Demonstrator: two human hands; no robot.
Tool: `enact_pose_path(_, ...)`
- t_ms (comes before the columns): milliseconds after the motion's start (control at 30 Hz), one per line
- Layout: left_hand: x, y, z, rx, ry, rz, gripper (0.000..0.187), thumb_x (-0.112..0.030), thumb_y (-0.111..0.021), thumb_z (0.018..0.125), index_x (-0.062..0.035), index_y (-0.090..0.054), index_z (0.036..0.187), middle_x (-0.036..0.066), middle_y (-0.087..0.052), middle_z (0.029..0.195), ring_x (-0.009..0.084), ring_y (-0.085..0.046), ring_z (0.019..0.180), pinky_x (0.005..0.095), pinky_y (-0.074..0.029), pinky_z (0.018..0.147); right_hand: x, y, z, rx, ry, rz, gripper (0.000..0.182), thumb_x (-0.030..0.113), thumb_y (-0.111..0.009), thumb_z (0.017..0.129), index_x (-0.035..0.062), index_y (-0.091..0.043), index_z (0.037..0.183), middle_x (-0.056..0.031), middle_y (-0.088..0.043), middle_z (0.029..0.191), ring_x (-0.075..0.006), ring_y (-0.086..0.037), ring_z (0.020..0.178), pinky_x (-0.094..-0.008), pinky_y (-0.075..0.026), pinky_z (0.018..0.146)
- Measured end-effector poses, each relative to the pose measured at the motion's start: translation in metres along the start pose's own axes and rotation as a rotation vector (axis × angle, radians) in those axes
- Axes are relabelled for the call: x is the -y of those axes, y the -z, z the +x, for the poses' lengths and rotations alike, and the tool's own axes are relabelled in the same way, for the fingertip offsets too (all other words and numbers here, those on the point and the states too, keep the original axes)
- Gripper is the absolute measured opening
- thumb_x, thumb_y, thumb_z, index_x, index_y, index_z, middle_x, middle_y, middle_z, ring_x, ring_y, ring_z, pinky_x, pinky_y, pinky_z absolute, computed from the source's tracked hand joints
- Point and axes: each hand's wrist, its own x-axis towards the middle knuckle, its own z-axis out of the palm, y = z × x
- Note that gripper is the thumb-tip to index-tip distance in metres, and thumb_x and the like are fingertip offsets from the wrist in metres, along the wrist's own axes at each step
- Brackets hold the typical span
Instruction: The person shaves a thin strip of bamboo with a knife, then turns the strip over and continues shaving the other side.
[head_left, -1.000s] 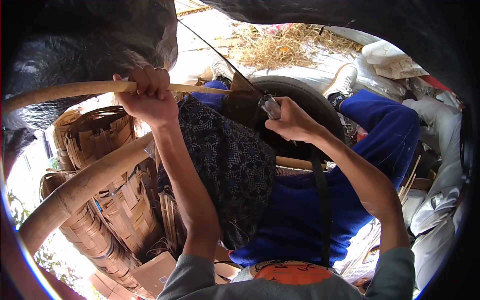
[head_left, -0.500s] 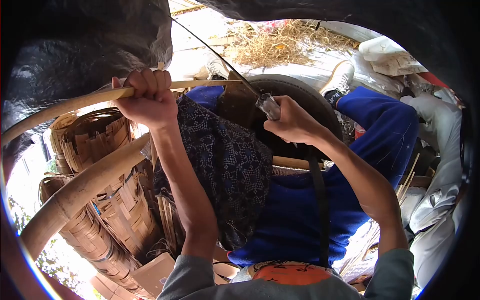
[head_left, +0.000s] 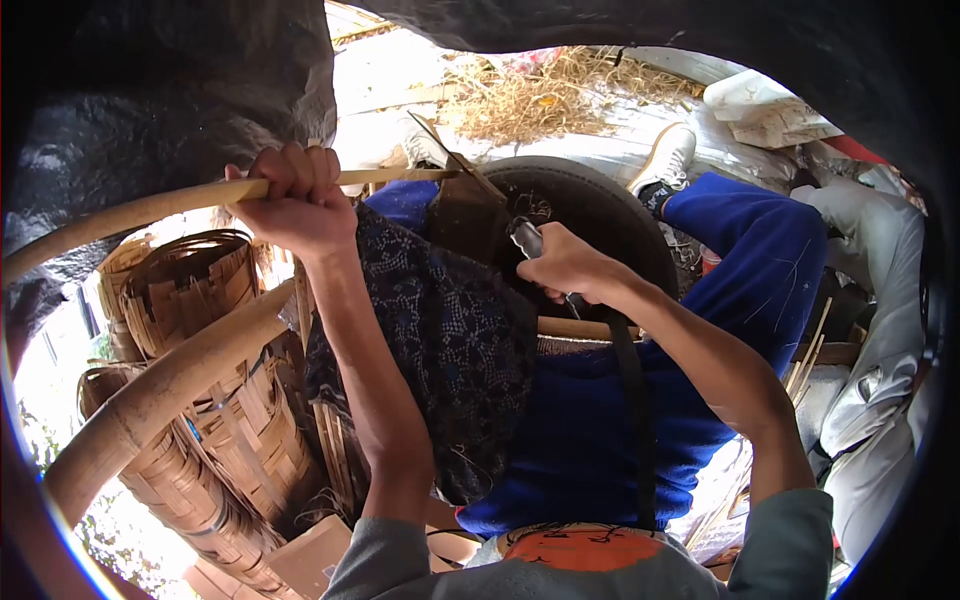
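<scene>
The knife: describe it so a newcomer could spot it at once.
Find the black tyre beyond the blue trousers. Before its near edge, the right hand grips a silvery handle; the knife has a broad dark blade meeting the thin bamboo strip, the only metal tool there.

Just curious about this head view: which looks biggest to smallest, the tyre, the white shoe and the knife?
1. tyre
2. knife
3. white shoe
The shoe lies farther off, so its rank against the knife is unsure.

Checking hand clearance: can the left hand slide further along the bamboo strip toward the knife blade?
Probably yes. Left hand grips the bamboo strip, and bare strip shows between it and the knife blade held by the right hand.
</scene>
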Motion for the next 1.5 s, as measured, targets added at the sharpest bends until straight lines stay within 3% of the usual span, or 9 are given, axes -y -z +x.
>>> enact_pose_path(167,0.002,-0.01,0.0,-0.014,0.045,0.01,0.055,-0.051,-0.026,0.094,-0.0151,-0.02,0.052,-0.002,-0.016,0.043,0.009,-0.008,0.041,0.026,-0.009,0.038,0.026,0.006,-0.024,0.053,0.269,0.024,0.011,0.004,-0.055,0.076,0.0007,-0.045,0.078,-0.0015,-0.043,0.052,-0.0097,-0.043,0.038,-0.0268,-0.035,0.034)
enact_pose_path(300,0.001,-0.014,0.001,0.013,0.083,-0.004,0.054,-0.05,-0.025,0.094,-0.0146,-0.019,0.053,-0.002,-0.015,0.044,0.0095,-0.008,0.041,0.0266,-0.01,0.038,0.035,0.003,-0.026,0.189,0.265,0.251,0.015,-0.003,-0.052,0.076,0.0048,-0.039,0.078,0.0011,-0.038,0.049,-0.0069,-0.038,0.036,-0.024,-0.029,0.033)
enact_pose_path(367,0.002,-0.013,-0.002,0.047,0.083,0.001,0.054,-0.05,-0.025,0.094,-0.0147,-0.02,0.053,-0.003,-0.015,0.044,0.0094,-0.008,0.041,0.0266,-0.01,0.038,0.013,-0.004,-0.011,0.124,0.016,0.188,0.017,-0.003,-0.052,0.077,0.006,-0.038,0.077,0.0015,-0.037,0.05,-0.0061,-0.037,0.037,-0.0235,-0.028,0.033)
enact_pose_path(600,0.003,-0.016,-0.002,0.067,0.096,-0.045,0.053,-0.046,-0.028,0.094,-0.0139,-0.019,0.052,-0.001,-0.017,0.043,0.0093,-0.011,0.04,0.0272,-0.01,0.039,0.043,0.014,-0.041,0.161,0.294,0.228,0.012,-0.001,-0.052,0.078,0.0043,-0.041,0.077,0.0014,-0.04,0.051,-0.0079,-0.038,0.038,-0.0259,-0.033,0.036)
enact_pose_path(767,0.005,-0.019,-0.005,0.058,0.113,-0.016,0.055,-0.052,-0.024,0.093,-0.015,-0.019,0.053,-0.003,-0.016,0.044,0.0096,-0.009,0.04,0.0275,-0.009,0.039,0.012,-0.011,-0.012,0.108,0.019,0.293,0.018,-0.004,-0.051,0.077,0.0069,-0.037,0.075,0.0025,-0.037,0.05,-0.0056,-0.036,0.037,-0.0231,-0.028,0.033)
enact_pose_path(1000,0.005,-0.024,-0.002,0.019,0.082,0.05,0.056,-0.053,-0.025,0.093,-0.0155,-0.019,0.053,-0.003,-0.016,0.042,0.0091,-0.008,0.039,0.0263,-0.009,0.038,0.044,0.004,-0.036,0.141,0.315,0.289,0.018,-0.006,-0.051,0.077,0.0061,-0.037,0.076,0.0016,-0.037,0.049,-0.0059,-0.035,0.036,-0.0244,-0.028,0.032)
enact_pose_path(1133,0.005,-0.02,-0.001,-0.031,0.054,0.037,0.055,-0.052,-0.027,0.093,-0.0156,-0.02,0.053,-0.003,-0.016,0.043,0.009,-0.01,0.039,0.0263,-0.009,0.038,0.005,-0.008,-0.007,0.14,0.036,0.215,0.011,-0.001,-0.05,0.075,0.003,-0.041,0.071,-0.0003,-0.04,0.047,-0.0097,-0.041,0.038,-0.0262,-0.032,0.035)
enact_pose_path(1400,0.003,-0.014,0.001,-0.034,0.05,0.022,0.053,-0.048,-0.033,0.092,-0.0149,-0.019,0.053,-0.001,-0.015,0.045,0.0096,-0.011,0.039,0.0269,-0.01,0.04,0.035,-0.002,-0.02,0.096,0.347,0.093,0.013,-0.004,-0.051,0.075,0.004,-0.04,0.073,0.0003,-0.04,0.049,-0.008,-0.039,0.036,-0.0245,-0.031,0.033)
enact_pose_path(1500,0.002,-0.011,0.0,-0.046,0.046,0.036,0.054,-0.048,-0.032,0.092,-0.0144,-0.019,0.052,-0.001,-0.015,0.044,0.0095,-0.012,0.04,0.0269,-0.011,0.04,0.011,-0.008,-0.004,0.109,0.227,0.123,0.013,0.0,-0.054,0.074,0.003,-0.041,0.074,0.0002,-0.041,0.049,-0.0084,-0.041,0.037,-0.0253,-0.032,0.034)
